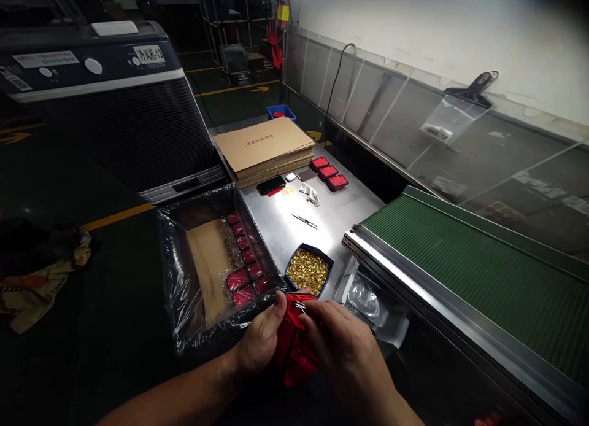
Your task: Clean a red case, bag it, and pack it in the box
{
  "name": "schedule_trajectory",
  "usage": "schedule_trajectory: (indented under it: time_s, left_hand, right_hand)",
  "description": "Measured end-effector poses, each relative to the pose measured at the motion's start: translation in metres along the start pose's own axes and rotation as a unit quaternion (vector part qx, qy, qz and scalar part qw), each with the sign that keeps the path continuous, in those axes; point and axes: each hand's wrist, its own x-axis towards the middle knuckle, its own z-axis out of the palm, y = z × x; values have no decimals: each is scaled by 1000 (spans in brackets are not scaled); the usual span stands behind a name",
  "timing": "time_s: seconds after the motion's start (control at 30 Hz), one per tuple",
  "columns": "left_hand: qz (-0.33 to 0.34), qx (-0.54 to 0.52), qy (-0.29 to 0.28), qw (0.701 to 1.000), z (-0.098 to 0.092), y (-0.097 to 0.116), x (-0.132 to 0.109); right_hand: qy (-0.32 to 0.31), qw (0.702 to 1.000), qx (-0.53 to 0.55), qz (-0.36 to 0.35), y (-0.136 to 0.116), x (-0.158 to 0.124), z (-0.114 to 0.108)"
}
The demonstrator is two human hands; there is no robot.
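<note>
I'm looking down at both hands working low at the front edge of the steel table [340, 211]. The left hand [260, 340] is curling around a red pouch [294, 343], thumb pressing on its top edge. The right hand [347, 346] is closing over the same pouch from the other side, fingers bent across its face. Just beyond, a blue tray [291, 267] of gold bits is sitting beside a plastic-lined box [179, 278] that is holding rows of red packets [243, 260]. A green conveyor belt [483, 272] is lying on the right.
</note>
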Motion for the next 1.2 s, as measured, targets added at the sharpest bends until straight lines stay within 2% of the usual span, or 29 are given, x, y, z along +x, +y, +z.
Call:
schedule_trajectory:
  time_s: [0.1, 0.2, 0.27, 0.37, 0.47, 0.57, 0.7, 0.93, 1.07, 1.13, 1.2]
  left_hand:
    - [1, 0, 2, 1000, 1, 1, 0]
    - [-8, -40, -1, 999, 2, 0, 1]
    - [-17, -80, -6, 997, 4, -2, 2]
    - [-19, -123, -16, 992, 7, -5, 3]
    - [-12, -124, -18, 992, 6, -6, 3]
    - [-4, -89, -13, 996, 5, -4, 2]
    - [26, -39, 4, 999, 6, -3, -1]
    - [29, -31, 17, 999, 5, -6, 0]
    - [45, -17, 15, 999, 3, -9, 0]
    - [38, -39, 7, 998, 4, -10, 0]
    - [24, -93, -4, 995, 8, -10, 0]
  right_hand:
    - [0, 1000, 25, 9, 0, -2, -2]
    - [31, 998, 53, 29, 1, -5, -4]
    - [45, 998, 38, 28, 1, -6, -4]
    - [34, 999, -2, 10, 0, -8, -3]
    - [46, 999, -3, 11, -4, -8, -2]
    - [42, 994, 59, 81, -9, -6, -2]
    - [-6, 963, 190, 188, -13, -6, -1]
    - [-32, 933, 264, 244, -14, -13, 5]
    - [-15, 930, 287, 232, -12, -13, 6]
    - [10, 947, 258, 192, -10, -13, 4]
    - [45, 979, 168, 110, -6, -13, 1]
